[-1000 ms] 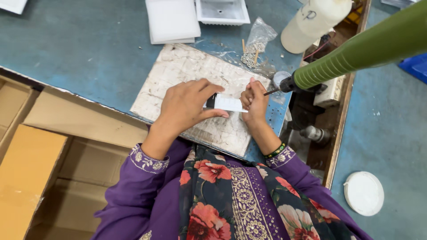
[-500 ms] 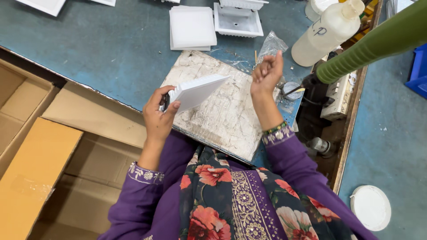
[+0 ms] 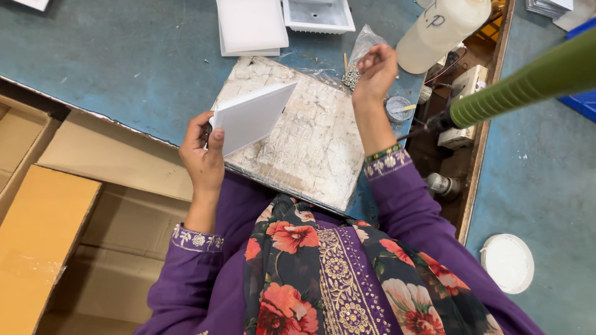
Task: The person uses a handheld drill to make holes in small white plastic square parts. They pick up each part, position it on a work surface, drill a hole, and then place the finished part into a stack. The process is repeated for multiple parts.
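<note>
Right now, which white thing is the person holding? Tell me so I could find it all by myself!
Find the blue worktable and the scuffed whitish board near its front edge. Over the board's left corner, the left hand holds up a flat white square plate, tilted. The other white plates lie flat farther back; this one alone is lifted.

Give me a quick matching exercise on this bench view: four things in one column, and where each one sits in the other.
Things:
1. white panel
2. clear bag of small parts
3. round white lid
4. open cardboard box

Places:
A. on the floor, lower right
B. just under the raised right hand
C. held in the left hand
D. below the bench edge, lower left

Pairs: 1-C, 2-B, 3-A, 4-D
</note>
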